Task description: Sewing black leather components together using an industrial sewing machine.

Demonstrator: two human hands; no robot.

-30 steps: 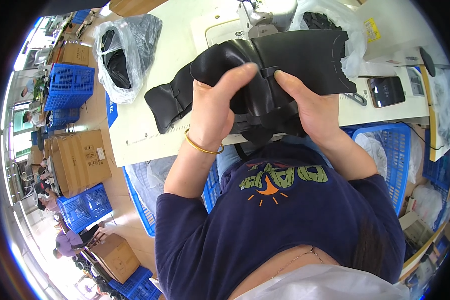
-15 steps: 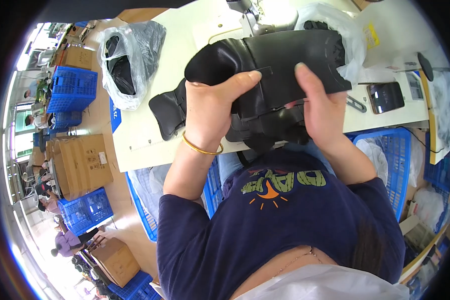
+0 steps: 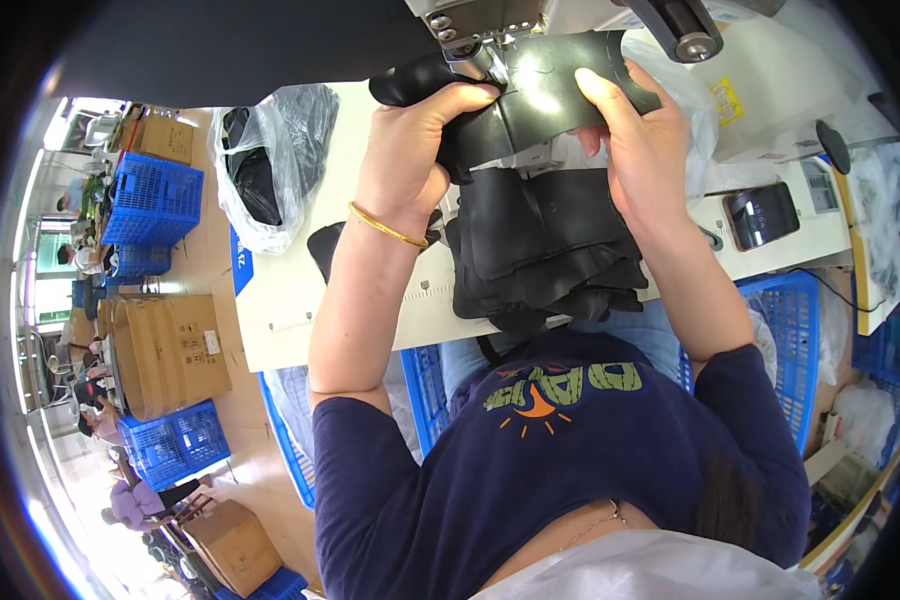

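Observation:
A black leather-like piece with a seam across it is stretched between my two hands, its far edge under the sewing machine head. My left hand is closed on its left part, thumb on top beside the presser foot. Gripping the right part, my right hand has its thumb on top and fingers beneath. Nearer to me, a stack of black pieces lies at the table's front edge. Another black piece shows partly behind my left forearm.
A clear plastic bag with black pieces sits on the white table at left. To the right lies a phone. Blue crates stand below the table edge; cartons and more crates are on the floor at left.
Both hands have carried the black piece away from me, under the machine head. The stack beneath it has come into fuller view. My head view has shifted, showing more of the machine.

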